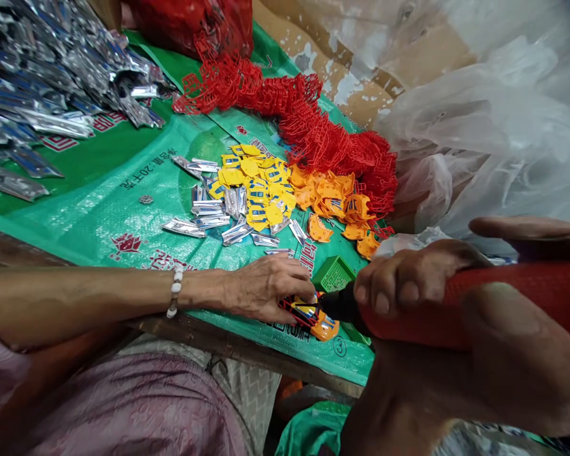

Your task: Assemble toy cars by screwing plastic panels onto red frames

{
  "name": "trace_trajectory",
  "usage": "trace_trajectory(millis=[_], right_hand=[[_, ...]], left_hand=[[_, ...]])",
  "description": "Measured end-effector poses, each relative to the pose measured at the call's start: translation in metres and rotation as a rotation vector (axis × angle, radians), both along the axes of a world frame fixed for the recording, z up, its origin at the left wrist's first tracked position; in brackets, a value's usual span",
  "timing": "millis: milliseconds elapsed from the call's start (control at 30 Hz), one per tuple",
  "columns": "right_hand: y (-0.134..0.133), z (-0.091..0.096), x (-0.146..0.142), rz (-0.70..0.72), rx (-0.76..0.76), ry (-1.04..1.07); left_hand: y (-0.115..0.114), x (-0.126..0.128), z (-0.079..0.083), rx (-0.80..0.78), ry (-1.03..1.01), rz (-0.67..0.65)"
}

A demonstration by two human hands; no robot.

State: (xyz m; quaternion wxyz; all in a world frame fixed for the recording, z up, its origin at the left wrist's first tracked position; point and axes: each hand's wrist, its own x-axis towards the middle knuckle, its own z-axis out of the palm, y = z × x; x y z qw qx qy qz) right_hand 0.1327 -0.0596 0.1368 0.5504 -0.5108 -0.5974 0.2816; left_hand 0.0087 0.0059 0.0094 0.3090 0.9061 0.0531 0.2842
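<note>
My left hand [273, 285] is closed around a small toy car [325, 327] near the front edge of the table. Orange, yellow and red plastic parts make up the car's body. A red electric screwdriver [456, 304] is gripped in my right hand [422, 278], its body pointing left. Its black nose and thin bit reach the car's yellow top; whether the bit sits in a screw is too small to tell. Beside the car stands a small green plastic basket [335, 273]. My fingers hide much of the car.
Yellow plates [256, 180], silver strips [211, 209] and orange pieces [332, 193] lie in piles beyond my hands. Red plastic frames [313, 126] form a long heap behind them. More silver parts [52, 69] are heaped far left. Clear plastic bags [479, 126] bulge at the right.
</note>
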Motion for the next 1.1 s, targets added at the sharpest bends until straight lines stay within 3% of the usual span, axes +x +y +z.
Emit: trace_trajectory(millis=[200,333,500,600,667,733,800,933,1100], right_hand=[[0.013,0.01,0.01,-0.315,0.29,0.171],[0.041,-0.001,0.04,-0.601,0.528,0.156],[0.056,-0.024,0.076,-0.59,0.368,0.101],[0.042,-0.035,0.085,-0.578,0.22,0.002],[0.029,-0.043,0.086,-0.673,0.157,-0.117],[0.02,-0.052,0.085,-0.787,0.162,-0.275],[0.02,-0.062,0.083,-0.685,0.075,-0.467],[0.047,-0.083,0.072,-0.136,-0.205,-0.722],[0.085,-0.106,0.061,-0.022,-0.344,-0.829]], left_hand=[[0.0,0.001,-0.007,-0.025,-0.09,0.024],[0.001,-0.002,-0.008,-0.02,-0.136,0.021],[-0.001,-0.008,-0.003,-0.11,-0.148,0.045],[0.0,-0.012,0.007,-0.401,0.025,0.124],[0.002,-0.014,0.016,-0.605,0.139,0.203],[0.004,-0.016,0.023,-0.697,0.23,0.241],[0.004,-0.019,0.027,-0.652,0.313,0.234],[0.004,-0.023,0.032,-0.493,0.423,0.206],[0.005,-0.022,0.042,-0.469,0.48,0.152]])
